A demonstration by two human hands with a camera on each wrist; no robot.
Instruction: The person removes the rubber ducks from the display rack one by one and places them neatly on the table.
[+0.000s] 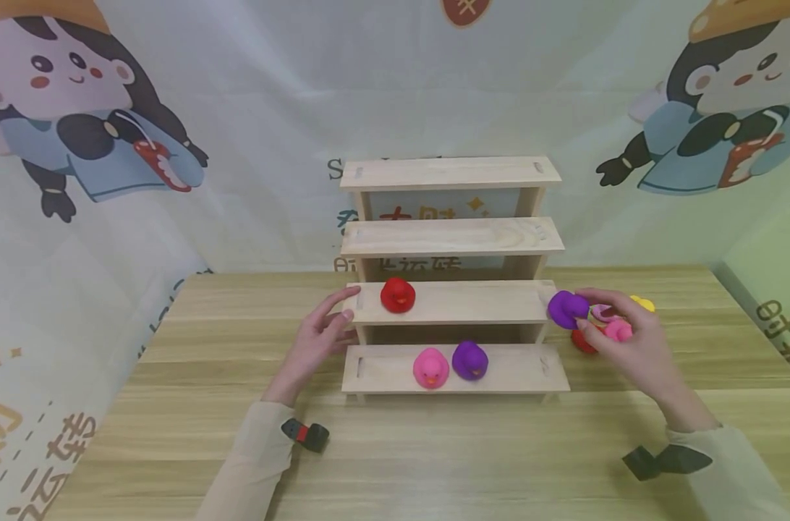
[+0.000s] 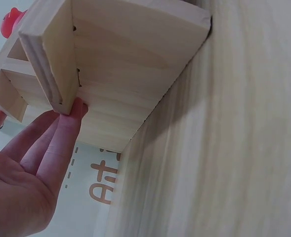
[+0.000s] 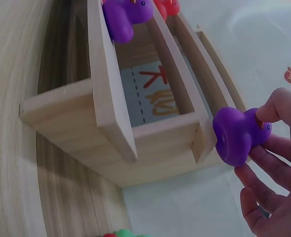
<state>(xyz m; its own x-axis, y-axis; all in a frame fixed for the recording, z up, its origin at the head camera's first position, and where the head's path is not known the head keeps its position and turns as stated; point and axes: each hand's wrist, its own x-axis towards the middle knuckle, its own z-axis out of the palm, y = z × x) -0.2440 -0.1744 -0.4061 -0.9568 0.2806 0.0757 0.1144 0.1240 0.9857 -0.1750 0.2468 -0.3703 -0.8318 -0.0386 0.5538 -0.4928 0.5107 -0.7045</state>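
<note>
A stepped wooden shelf (image 1: 460, 302) with four tiers stands on the table. My left hand (image 1: 317, 325) grips the left end of its second tier from the bottom; the left wrist view shows fingertips (image 2: 76, 106) against the board's lower corner. My right hand (image 1: 636, 347) pinches a purple rubber duck (image 1: 567, 310) at the right end of that same tier. In the right wrist view this duck (image 3: 236, 136) is tilted, its flat base towards the shelf. A red duck (image 1: 398, 295) sits on that tier's left part. On the bottom tier are a pink duck (image 1: 430, 367) and another purple duck (image 1: 469, 360).
Beyond my right hand, partly hidden by it, lies a group of ducks, with a pink duck (image 1: 618, 331), a red duck (image 1: 584, 341) and a yellow one (image 1: 642, 302) showing. A printed cloth (image 1: 265, 108) hangs behind the wooden table (image 1: 434, 463).
</note>
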